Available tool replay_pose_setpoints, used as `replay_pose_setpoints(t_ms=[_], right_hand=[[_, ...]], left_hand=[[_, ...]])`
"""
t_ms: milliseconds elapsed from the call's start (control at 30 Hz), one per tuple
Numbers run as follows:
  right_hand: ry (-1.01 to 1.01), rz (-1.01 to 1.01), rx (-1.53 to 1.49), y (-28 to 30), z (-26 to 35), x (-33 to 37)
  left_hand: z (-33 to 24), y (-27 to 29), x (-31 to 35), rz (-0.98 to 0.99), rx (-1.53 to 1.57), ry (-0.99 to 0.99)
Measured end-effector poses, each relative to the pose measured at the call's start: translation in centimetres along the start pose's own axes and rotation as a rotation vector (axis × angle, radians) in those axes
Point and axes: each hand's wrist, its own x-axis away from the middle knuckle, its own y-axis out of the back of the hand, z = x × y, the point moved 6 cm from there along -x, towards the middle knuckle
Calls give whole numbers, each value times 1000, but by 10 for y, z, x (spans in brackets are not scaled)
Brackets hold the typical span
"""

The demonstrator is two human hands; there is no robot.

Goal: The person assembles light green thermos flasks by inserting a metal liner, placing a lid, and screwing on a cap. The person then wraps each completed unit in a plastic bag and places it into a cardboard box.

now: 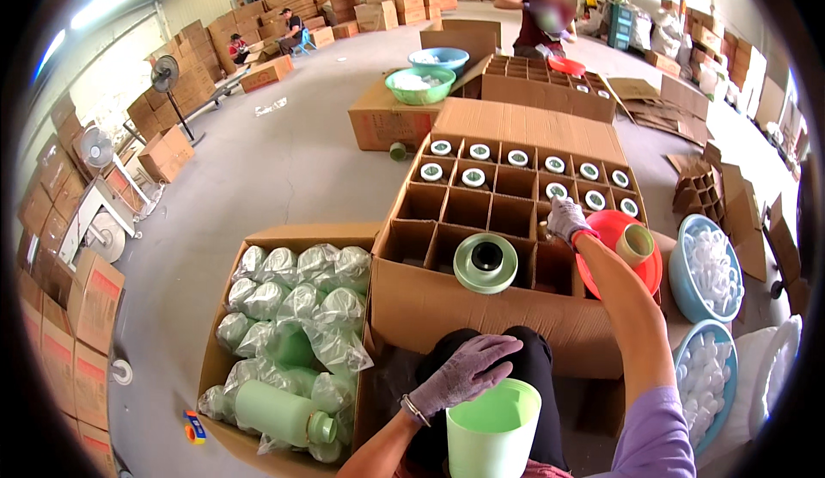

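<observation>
Head view: the left hand (460, 375) rests, fingers spread, on the near pale green plastic cup (492, 431). The right hand (567, 218), fingers curled, reaches into the divided brown cardboard carton (507, 220); far cells hold capped bottles (516, 158), near cells are unfilled.

the divided carton (468, 211) is the landmark: a lid (485, 263) sits on its near dividers, capped jars (516, 158) fill its far cells, a box of wrapped bottles (292, 323) lies left, 2 basins (706, 267) right, a cup (491, 431) before it.
</observation>
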Motion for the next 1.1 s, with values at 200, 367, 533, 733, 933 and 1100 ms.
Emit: replay_pose_setpoints(t_ms=[200, 367, 533, 733, 933, 1100], right_hand=[[228, -312, -15, 114, 28, 24], [672, -556, -310, 216, 79, 127], [990, -618, -322, 225, 112, 252], [1100, -854, -368, 151, 109, 321], [918, -420, -1055, 90, 93, 328], [873, -200, -1142, 82, 73, 357]], left_hand=[[13, 18, -23, -283, 246, 126], [32, 46, -51, -684, 1095, 432], [21, 41, -62, -342, 1529, 315], [-4, 34, -28, -356, 496, 100], [7, 48, -15, -478, 1126, 141], [17, 59, 2, -422, 956, 356]])
